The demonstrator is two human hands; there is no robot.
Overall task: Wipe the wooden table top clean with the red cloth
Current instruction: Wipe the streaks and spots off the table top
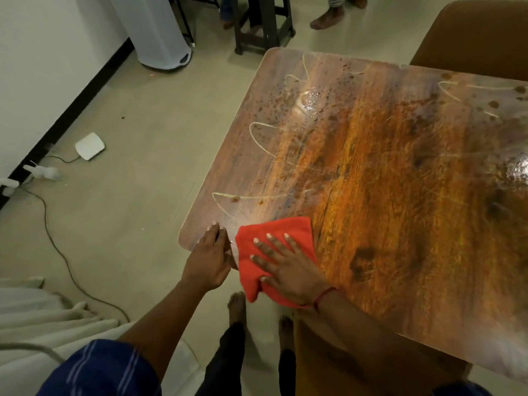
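The wooden table top (385, 172) fills the right of the view, glossy, with pale looping streaks and brown spots across its far and left parts. A red cloth (251, 250) lies folded at the table's near left corner, partly hanging over the front edge. My right hand (288, 267) presses flat on the cloth with fingers spread. My left hand (210, 258) rests on the table's corner edge just left of the cloth, fingers together against the rim, holding nothing loose.
A brown chair back (474, 35) stands behind the table's far right. A dark stool (263, 24) and another person's feet are beyond the far edge. A white device (90, 146) and cables lie on the floor at left. My bare feet are below the table's front edge.
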